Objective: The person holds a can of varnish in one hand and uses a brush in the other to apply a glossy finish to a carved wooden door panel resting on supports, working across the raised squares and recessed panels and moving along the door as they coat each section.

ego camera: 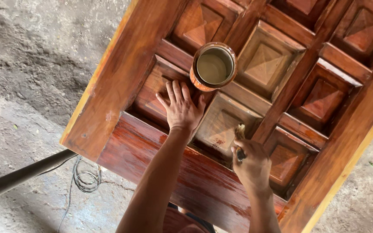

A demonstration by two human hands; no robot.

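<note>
On glossy panelled door point(203, 181), brush point(240, 131).

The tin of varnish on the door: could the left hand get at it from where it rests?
Probably yes. The left hand lies flat on the wooden door just below the tin, fingertips close to its base, with nothing between them. The right hand holds a brush off to the side.

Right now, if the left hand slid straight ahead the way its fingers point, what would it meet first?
The left hand lies flat on the door, fingers pointing up the panels. Straight on, it would probably meet the can standing just beyond its fingertips, though the fingers aim slightly to the can's left, so it might only graze it.
</note>
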